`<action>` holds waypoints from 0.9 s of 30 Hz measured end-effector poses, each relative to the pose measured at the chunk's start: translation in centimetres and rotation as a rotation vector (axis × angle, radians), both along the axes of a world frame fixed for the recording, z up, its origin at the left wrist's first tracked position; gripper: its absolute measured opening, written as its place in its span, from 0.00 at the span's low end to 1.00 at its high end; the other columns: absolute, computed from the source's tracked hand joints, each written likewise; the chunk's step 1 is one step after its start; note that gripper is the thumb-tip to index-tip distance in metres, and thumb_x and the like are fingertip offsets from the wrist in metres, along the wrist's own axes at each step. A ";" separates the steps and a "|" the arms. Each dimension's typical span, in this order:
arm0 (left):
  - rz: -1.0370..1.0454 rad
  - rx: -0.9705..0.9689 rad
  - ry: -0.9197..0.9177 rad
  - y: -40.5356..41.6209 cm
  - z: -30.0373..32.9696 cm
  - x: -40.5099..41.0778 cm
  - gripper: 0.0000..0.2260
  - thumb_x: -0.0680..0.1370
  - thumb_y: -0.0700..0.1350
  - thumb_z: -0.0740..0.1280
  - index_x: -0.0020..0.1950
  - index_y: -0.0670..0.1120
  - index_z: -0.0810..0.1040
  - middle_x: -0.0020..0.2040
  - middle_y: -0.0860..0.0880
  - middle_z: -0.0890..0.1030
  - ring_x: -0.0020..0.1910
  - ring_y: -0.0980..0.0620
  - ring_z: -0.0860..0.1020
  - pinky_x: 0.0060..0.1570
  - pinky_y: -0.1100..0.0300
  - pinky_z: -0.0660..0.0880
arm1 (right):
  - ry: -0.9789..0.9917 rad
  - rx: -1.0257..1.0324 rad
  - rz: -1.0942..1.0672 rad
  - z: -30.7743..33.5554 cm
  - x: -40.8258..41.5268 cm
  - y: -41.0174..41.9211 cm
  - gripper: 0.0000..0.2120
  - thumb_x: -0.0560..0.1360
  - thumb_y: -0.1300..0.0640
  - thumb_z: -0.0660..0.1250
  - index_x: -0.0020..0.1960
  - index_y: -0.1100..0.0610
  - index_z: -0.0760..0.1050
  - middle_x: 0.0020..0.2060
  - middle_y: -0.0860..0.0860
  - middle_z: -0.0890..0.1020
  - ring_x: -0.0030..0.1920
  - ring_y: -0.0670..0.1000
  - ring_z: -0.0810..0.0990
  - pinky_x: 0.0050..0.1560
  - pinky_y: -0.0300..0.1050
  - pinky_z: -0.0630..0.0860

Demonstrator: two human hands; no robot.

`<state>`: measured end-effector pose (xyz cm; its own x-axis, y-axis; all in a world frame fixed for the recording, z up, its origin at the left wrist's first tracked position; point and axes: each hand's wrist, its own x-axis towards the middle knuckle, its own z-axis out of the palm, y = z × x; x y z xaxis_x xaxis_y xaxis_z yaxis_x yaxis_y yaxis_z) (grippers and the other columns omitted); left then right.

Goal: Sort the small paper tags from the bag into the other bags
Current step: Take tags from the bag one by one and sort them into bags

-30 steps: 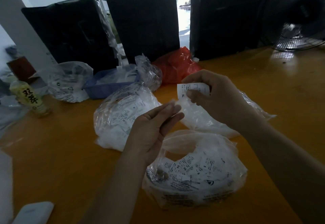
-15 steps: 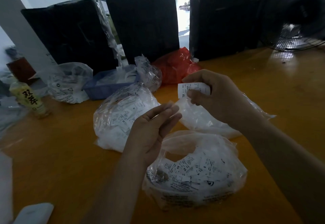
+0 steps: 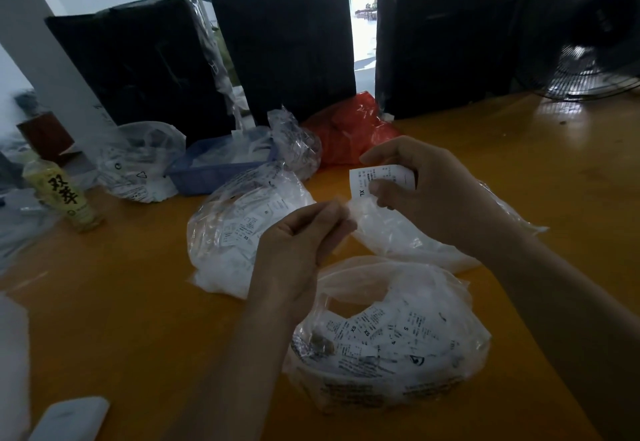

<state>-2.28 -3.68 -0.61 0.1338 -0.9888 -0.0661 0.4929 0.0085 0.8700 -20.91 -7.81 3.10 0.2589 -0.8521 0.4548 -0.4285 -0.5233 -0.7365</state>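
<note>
Since the earlier frames little has shifted: left hand (image 3: 298,243) has drawn its fingers closer together, pinching the mouth edge of the far clear bag (image 3: 398,236), while right hand (image 3: 426,194) keeps its curled fingers gripping the paper tag (image 3: 375,180) just above that mouth. Tag reads "XL" at its lower left corner, long axis roughly left-right, with finer print too small to read. Near bag (image 3: 391,347) on the desk (image 3: 104,302) holds tags marked "XS" and "S"; left bag (image 3: 239,229) shows an "XS" tag.
</note>
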 end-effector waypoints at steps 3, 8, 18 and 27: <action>-0.024 0.004 0.054 0.1 0.2 0.1 0.14 0.67 0.41 0.76 0.51 0.38 0.86 0.51 0.39 0.88 0.50 0.45 0.88 0.45 0.63 0.83 | -0.002 -0.002 0.017 0.2 0.0 0.2 0.13 0.78 0.57 0.72 0.61 0.48 0.76 0.48 0.39 0.79 0.43 0.39 0.82 0.40 0.28 0.77; -0.078 0.002 0.072 0.1 0.3 0.2 0.17 0.69 0.40 0.75 0.56 0.36 0.83 0.53 0.38 0.87 0.52 0.44 0.87 0.47 0.62 0.83 | 0.025 -0.028 0.048 0.4 0.1 0.6 0.13 0.78 0.56 0.71 0.60 0.47 0.76 0.47 0.38 0.78 0.45 0.36 0.82 0.41 0.29 0.77; -0.067 0.007 0.048 0.0 0.2 0.3 0.14 0.69 0.42 0.77 0.52 0.37 0.87 0.54 0.38 0.87 0.53 0.43 0.87 0.48 0.60 0.84 | 0.130 -0.058 0.055 0.0 0.1 0.2 0.11 0.78 0.57 0.72 0.58 0.46 0.76 0.45 0.37 0.78 0.44 0.37 0.79 0.39 0.27 0.75; -0.044 0.013 0.011 0.0 0.1 0.3 0.14 0.73 0.42 0.76 0.56 0.37 0.86 0.54 0.39 0.87 0.53 0.43 0.87 0.47 0.61 0.83 | 0.092 -0.037 0.051 -0.2 0.3 0.2 0.11 0.77 0.57 0.73 0.55 0.44 0.76 0.45 0.37 0.79 0.44 0.37 0.81 0.39 0.28 0.76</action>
